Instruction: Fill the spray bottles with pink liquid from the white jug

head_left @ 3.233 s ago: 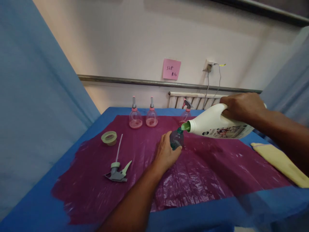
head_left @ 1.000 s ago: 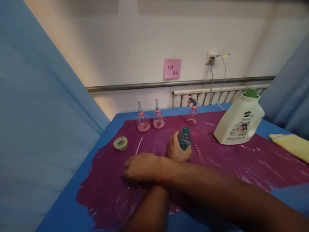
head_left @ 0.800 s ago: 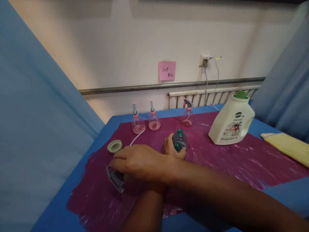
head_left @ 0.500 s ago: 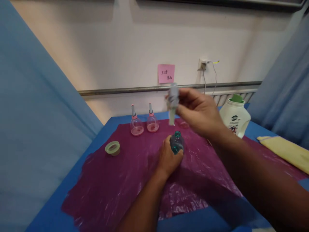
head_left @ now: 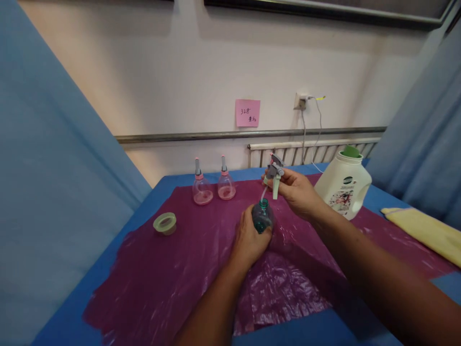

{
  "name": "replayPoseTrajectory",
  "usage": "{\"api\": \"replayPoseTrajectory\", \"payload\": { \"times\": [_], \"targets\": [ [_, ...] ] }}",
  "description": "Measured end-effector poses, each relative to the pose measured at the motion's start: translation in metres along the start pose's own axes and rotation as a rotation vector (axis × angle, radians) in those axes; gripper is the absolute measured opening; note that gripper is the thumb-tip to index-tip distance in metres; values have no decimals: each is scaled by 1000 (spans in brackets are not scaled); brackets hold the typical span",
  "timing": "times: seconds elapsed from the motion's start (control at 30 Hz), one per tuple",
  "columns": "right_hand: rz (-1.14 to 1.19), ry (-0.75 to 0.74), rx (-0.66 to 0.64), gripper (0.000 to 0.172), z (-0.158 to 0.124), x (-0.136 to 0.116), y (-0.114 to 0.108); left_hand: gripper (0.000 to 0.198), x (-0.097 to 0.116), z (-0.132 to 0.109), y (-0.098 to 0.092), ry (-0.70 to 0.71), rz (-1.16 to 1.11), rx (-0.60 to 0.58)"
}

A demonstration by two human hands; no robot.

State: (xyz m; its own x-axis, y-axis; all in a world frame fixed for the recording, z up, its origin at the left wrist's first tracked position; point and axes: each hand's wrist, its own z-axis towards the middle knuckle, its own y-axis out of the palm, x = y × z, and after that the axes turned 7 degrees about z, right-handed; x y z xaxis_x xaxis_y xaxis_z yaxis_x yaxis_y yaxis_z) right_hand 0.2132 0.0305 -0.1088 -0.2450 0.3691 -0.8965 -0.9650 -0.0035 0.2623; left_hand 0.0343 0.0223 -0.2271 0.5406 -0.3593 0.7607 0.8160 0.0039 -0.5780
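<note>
My left hand (head_left: 251,234) is wrapped round a small dark green see-through bottle (head_left: 262,217), which stands with its neck open. Above it, my right hand (head_left: 298,192) grips a grey and pale green trigger spray head (head_left: 275,168). The thin tube of the spray head runs down to the bottle's mouth, and its lower end seems to be inside. The spray head's collar is apart from the neck. Behind and to the left stand two clear spray bottles (head_left: 202,191) with pink liquid and grey and pink tops.
A pale green round container (head_left: 165,224) sits at the left on the purple plastic sheet (head_left: 173,274). At the right are a white detergent jug (head_left: 344,185) with a green top and a folded yellow cloth (head_left: 425,230). Blue curtains (head_left: 61,182) hang on both sides.
My right hand has moved down and slightly right with the spray head, bringing its tube to the bottle's mouth. My left hand still holds the bottle in about the same place.
</note>
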Motion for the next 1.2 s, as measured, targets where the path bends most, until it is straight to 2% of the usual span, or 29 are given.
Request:
{"api": "replayPoseTrajectory", "payload": {
  "times": [0.17, 0.4, 0.77, 1.0, 1.2],
  "targets": [
    [-10, 127, -54, 50, -8, 38, -17, 78, 3, -1, 0, -11, 2, -19],
    [25, 138, -119, 57, -20, 66, -25, 77, 4, -3, 1, -5, -7, -6],
    [28, 120, -166, 55, -23, 74, -34, 86, -1, -2, 0, 2, -25, -48],
    [-30, 103, -261, 53, -20, 68, -33, 90, 0, -2, -1, 7, -34, -62],
    [-92, 43, -207, 48, -25, 69, -31, 91, -1, -2, 3, 26, -43, -54]
  ]
}}
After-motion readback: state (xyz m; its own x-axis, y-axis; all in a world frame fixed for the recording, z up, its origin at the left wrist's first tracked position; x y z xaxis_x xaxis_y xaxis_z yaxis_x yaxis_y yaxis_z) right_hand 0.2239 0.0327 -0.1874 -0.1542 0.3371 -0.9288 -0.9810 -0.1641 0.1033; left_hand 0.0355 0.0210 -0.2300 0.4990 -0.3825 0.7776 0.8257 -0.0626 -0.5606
